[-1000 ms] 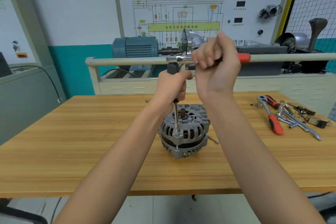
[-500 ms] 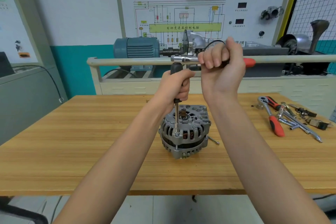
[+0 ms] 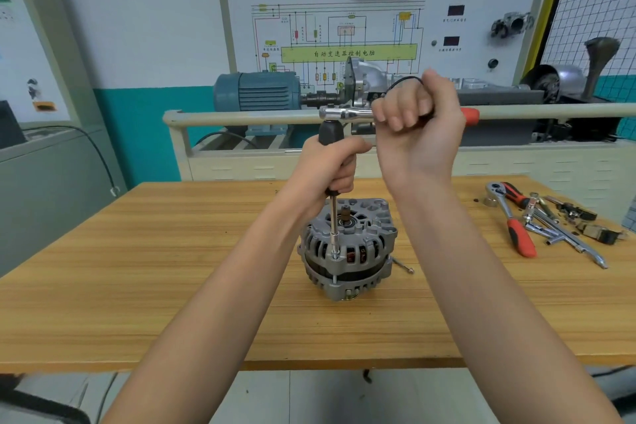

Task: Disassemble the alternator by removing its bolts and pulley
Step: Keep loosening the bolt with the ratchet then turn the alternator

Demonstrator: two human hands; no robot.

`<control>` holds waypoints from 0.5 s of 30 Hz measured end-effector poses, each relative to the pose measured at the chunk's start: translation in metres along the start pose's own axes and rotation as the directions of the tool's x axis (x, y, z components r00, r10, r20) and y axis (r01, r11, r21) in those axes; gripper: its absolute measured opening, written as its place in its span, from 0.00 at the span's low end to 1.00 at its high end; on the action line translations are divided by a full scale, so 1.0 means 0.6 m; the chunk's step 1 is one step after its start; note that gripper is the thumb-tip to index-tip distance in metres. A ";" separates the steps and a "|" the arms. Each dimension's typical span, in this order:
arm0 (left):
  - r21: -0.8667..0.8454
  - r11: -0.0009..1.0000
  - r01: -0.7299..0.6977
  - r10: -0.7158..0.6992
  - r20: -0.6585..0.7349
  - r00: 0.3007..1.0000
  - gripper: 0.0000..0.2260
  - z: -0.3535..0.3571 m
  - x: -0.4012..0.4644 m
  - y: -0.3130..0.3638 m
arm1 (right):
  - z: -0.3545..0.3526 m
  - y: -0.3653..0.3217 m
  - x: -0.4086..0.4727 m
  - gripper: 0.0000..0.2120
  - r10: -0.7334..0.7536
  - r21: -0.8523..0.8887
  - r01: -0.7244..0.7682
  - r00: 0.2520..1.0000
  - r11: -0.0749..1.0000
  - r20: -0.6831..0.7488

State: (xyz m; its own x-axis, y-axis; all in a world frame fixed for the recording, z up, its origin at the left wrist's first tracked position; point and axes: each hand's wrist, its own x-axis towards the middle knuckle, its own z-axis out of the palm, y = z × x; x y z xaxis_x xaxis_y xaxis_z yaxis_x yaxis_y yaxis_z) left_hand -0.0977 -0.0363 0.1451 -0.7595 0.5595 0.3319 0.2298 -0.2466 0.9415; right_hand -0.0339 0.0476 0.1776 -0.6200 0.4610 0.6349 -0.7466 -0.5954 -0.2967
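Silver ribbed alternator [image 3: 347, 248] stands on the wooden bench [image 3: 137, 268], below both grips. Left hand [image 3: 327, 165] clenches the black extension handle [image 3: 331, 131]; right hand [image 3: 418, 124] grasps the chrome red-tipped ratchet [image 3: 346, 112]. Best to keep the shaft plumb over the bolt [image 3: 334, 255].

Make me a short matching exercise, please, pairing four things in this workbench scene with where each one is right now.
Things:
1. alternator
2. ratchet handle
3. spare ratchet
4. loose bolt

Places:
A. lying among the tools at the right of the table
B. held in the right hand
C. lying on the table just right of the alternator
D. standing at the middle of the table

Pairs: 1-D, 2-B, 3-A, 4-C
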 end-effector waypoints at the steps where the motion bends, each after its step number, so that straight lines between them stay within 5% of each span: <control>1: 0.004 1.000 -0.002 0.002 0.029 1.000 0.20 -0.004 -0.002 0.000 | -0.007 -0.005 0.008 0.25 0.094 0.111 -0.087 0.994 0.990 -0.059; 4: 0.008 1.000 0.000 0.000 0.062 0.998 0.19 -0.006 -0.002 0.002 | -0.023 -0.010 0.025 0.24 0.235 0.303 -0.178 0.958 0.936 -0.166; 9: -0.069 0.997 0.030 -0.027 0.035 0.999 0.22 -0.002 0.003 0.000 | -0.023 -0.005 0.021 0.25 0.194 0.300 -0.134 0.964 0.944 -0.179; 12: -0.030 0.999 0.021 -0.023 -0.060 0.998 0.22 0.001 0.006 -0.002 | -0.013 0.006 0.002 0.23 0.023 0.093 -0.016 0.997 0.996 -0.076; 15: 0.008 1.000 0.020 -0.018 -0.162 0.987 0.20 0.008 0.006 -0.001 | 0.003 0.023 -0.021 0.18 -0.267 -0.247 0.288 0.957 0.925 0.117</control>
State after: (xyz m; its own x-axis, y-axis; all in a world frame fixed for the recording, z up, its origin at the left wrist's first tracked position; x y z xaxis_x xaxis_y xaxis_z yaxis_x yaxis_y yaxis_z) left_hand -0.0976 -0.0304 0.1461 -0.8520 0.4286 0.3006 0.2193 -0.2292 0.9484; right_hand -0.0362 0.0326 0.1668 -0.3655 0.5232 0.7698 -0.9291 -0.2556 -0.2674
